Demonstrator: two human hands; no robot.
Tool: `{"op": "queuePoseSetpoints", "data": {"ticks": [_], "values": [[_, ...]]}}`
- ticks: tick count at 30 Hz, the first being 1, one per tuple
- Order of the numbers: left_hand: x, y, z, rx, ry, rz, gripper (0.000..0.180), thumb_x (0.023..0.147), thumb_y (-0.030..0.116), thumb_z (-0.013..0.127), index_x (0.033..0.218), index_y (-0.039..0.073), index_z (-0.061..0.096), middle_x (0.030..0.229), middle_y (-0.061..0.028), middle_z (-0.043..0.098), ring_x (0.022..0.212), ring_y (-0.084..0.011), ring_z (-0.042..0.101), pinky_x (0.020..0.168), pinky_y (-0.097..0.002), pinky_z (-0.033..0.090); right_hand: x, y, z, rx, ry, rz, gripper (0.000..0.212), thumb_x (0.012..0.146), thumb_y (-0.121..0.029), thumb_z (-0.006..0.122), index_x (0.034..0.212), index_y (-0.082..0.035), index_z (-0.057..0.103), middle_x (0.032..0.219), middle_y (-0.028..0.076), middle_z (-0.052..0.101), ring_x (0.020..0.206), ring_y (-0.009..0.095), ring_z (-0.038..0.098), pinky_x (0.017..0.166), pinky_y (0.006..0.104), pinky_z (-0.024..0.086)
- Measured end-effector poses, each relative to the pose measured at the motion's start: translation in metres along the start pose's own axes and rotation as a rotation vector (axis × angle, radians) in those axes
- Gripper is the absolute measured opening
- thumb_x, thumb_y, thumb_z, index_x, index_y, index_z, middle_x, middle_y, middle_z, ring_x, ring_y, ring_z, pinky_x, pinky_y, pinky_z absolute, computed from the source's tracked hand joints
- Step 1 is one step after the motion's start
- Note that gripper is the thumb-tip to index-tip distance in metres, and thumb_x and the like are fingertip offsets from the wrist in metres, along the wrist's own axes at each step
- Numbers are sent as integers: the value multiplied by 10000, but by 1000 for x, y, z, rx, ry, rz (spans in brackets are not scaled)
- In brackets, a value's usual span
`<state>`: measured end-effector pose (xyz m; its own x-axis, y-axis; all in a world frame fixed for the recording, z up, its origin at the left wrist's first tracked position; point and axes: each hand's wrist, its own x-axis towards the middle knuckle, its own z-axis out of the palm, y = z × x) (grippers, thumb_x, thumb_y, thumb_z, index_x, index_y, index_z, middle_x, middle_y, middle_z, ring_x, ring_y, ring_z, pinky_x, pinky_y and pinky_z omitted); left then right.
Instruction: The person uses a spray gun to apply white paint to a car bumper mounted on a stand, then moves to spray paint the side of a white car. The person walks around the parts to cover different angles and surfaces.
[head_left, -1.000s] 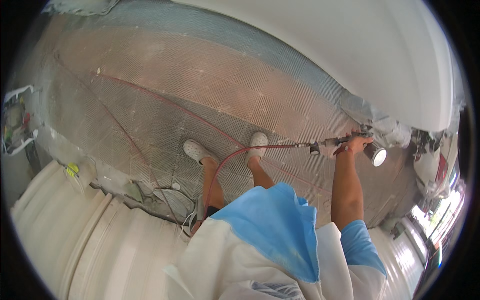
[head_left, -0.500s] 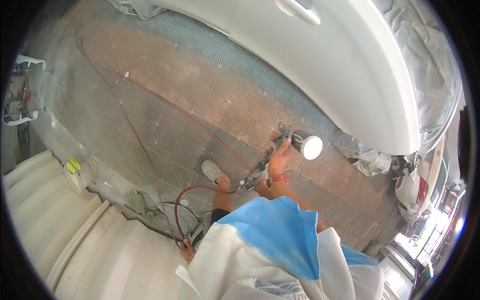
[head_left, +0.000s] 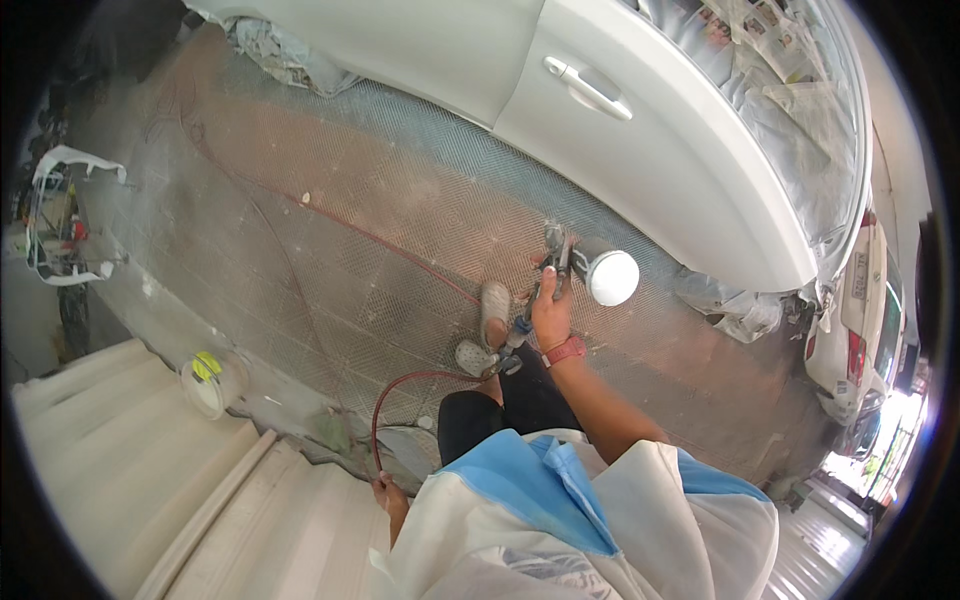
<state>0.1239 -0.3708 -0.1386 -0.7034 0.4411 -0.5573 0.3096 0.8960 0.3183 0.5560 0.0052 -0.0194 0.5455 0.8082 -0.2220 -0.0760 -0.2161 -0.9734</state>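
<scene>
My right hand [head_left: 551,318] grips a spray gun [head_left: 557,262] with a dark paint cup topped by a white lid [head_left: 613,278]. A red band circles that wrist. From the fitting below the grip, a red air hose [head_left: 402,381] loops over to the left and down. My left hand [head_left: 388,493], low and to the left, is closed around this hose. Beyond the gun stands a white car [head_left: 660,130] with a door handle, its side panel apart from the gun.
Plastic sheet and newspaper [head_left: 790,100] cover the car's windows; wrapping [head_left: 735,305] covers a wheel. Hose runs across the patterned floor [head_left: 400,220]. At left are a white bumper-like part [head_left: 52,220], a bucket [head_left: 215,390] and corrugated panels [head_left: 110,430]. Another car [head_left: 850,320] stands at right.
My view has shifted, showing more of the car's door and handle. My feet have come together below the gun. Both hands keep their hold; more of my right forearm shows.
</scene>
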Motion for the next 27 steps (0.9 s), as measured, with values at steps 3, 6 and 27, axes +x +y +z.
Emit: {"op": "queuePoseSetpoints", "data": {"ticks": [3,6,27], "values": [[27,31,-12,-81,9,66,482,1089,427,581,1030,-33,711,868,-170,668,816,-302,587,789,-447,476,10,-35,8,2,35,-106,733,1115,-407,522,1699,-62,242,1403,147,628,968,183,685,661,299,613],[69,65,-30,-119,-16,69,479,1102,407,568,1023,-42,712,867,-156,671,816,-286,589,778,-438,477,22,-67,13,32,78,-126,747,1111,-445,467,1725,-116,198,1436,148,625,1135,190,664,656,294,617],[355,609,-103,34,-253,517,445,1139,390,509,1006,-4,667,852,-64,591,787,-187,528,760,-369,452,222,-219,62,302,1060,63,636,1152,-534,345,1350,34,551,1072,148,704,882,207,715,526,319,557]]}}
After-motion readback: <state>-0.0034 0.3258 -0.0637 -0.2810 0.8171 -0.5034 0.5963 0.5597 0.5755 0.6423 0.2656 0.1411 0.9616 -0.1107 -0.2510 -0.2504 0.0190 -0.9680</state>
